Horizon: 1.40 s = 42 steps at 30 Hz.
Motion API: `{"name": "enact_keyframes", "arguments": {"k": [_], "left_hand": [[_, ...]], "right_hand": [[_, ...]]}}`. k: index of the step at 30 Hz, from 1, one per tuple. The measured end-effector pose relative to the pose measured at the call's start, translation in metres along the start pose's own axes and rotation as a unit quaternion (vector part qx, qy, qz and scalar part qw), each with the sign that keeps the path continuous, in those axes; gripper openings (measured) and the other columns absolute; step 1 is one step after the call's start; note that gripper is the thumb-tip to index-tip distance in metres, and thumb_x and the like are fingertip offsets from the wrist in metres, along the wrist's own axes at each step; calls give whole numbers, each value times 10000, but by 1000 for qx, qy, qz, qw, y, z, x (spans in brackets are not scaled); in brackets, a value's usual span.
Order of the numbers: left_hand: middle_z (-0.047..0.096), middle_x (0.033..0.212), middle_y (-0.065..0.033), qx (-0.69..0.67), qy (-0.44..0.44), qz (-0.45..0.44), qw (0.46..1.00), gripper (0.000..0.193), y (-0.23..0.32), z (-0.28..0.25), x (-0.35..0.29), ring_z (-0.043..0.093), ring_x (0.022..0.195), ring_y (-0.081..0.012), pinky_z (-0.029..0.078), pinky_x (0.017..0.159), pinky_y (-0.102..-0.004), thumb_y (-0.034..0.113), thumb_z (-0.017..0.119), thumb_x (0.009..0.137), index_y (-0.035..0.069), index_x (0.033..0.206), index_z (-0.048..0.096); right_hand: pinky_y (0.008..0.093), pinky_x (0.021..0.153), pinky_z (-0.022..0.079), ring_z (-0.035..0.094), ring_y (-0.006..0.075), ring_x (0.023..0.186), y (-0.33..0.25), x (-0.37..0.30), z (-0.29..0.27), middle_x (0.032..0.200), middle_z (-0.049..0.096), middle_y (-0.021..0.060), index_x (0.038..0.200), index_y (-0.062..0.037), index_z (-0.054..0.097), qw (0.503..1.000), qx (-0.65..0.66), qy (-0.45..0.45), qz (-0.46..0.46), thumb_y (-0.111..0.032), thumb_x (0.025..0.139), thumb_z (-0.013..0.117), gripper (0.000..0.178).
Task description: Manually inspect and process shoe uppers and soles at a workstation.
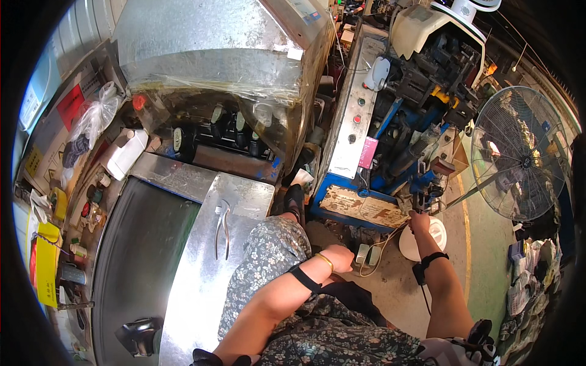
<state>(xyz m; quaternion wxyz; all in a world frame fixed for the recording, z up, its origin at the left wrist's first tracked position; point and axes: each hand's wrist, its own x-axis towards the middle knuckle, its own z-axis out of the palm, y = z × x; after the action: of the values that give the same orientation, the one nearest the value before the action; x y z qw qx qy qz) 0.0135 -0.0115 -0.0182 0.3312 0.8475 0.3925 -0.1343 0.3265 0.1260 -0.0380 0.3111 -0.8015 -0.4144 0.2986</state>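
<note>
Blue-framed machine (400,143) sits ahead and to the right, and the right hand (419,222) is up against its lower front corner, by some dark fittings. Fingers look bent, but I can't tell how far they're closed or if they've got hold of anything. Some round white thing (431,243) shows just below that hand. Left hand (337,258), gold bangle (324,261) on the wrist, is over the lap; fingers seem curled, can't see inside. Pliers (223,229) lie on the shiny metal table (198,287), off to the left.
</note>
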Motion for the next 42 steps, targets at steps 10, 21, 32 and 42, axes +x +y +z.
{"name": "enact_keyframes", "arguments": {"k": [10,21,32,42], "left_hand": [[649,1135,-157,2,4,-2,1000,448,-2,2,0,602,1079,-337,492,886,-442,369,601,875,44,1184,587],[648,1143,-156,-2,5,-3,1000,450,-3,5,2,604,1076,-339,494,883,-444,366,598,876,43,1189,587],[650,1129,-162,5,-1,-1,1000,442,-3,6,5,606,1069,-338,495,875,-443,366,596,885,43,1185,579],[644,1146,-159,6,-7,-2,1000,447,-2,4,2,599,1083,-336,493,883,-443,367,597,885,44,1193,577]], "right_hand": [[343,402,358,477,164,440,-14,-16,-1,577,536,67,826,-51,494,1000,12,-10,8,-198,798,630,202],[331,388,362,481,160,435,-10,-11,-1,577,540,59,838,-66,518,1000,-5,-9,6,-222,795,629,196],[334,402,374,492,159,440,-8,-11,-2,577,546,63,796,-61,543,1000,-3,-12,-8,-229,791,635,191],[336,400,368,482,160,429,-10,-13,-3,564,537,62,809,-62,536,999,22,-24,-1,-211,792,637,181]]}}
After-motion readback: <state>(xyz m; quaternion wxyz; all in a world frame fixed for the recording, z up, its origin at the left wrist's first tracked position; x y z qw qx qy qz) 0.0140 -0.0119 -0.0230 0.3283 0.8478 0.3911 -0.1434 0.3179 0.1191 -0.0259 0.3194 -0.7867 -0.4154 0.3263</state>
